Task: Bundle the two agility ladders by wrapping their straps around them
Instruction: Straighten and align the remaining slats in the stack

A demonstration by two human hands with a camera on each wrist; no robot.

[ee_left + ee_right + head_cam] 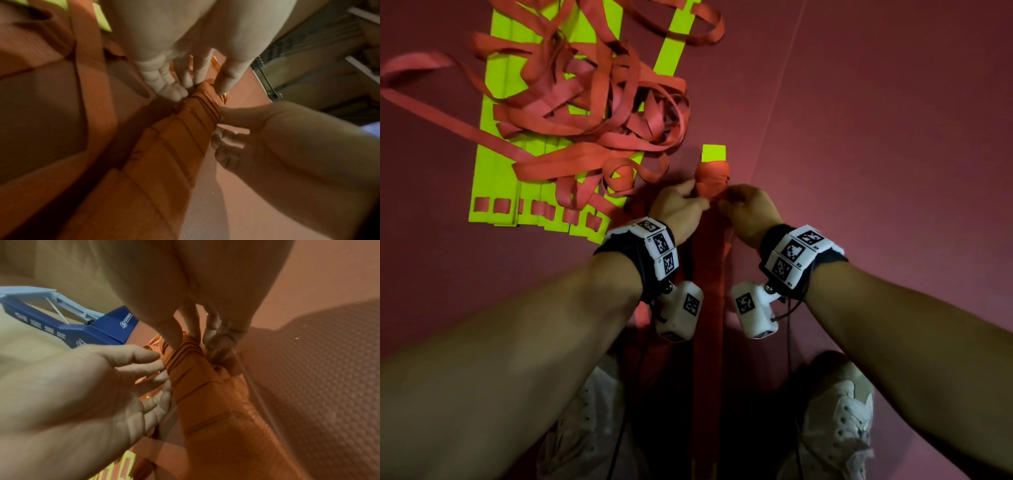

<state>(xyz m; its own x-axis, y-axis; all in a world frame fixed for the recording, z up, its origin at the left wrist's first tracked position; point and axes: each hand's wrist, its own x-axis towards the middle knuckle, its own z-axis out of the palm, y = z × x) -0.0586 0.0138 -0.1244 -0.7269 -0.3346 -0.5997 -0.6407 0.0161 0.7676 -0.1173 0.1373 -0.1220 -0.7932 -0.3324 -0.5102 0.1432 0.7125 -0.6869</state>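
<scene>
One agility ladder is a narrow bundle wound in red strap, lying on the floor and running away from me, with a yellow-green rung tip sticking out at its far end. My left hand and right hand both grip that far end from opposite sides. In the left wrist view the left hand pinches the wrapped bundle between fingers and thumb. In the right wrist view the right hand holds the bundle, thumb on the wrap, fingers curled beside it. The second ladder lies flat at left under loose tangled red straps.
The floor is a dark red textured mat with a seam running up to the right. My two white shoes stand either side of the bundle's near end. A blue frame stands beyond the mat on the left.
</scene>
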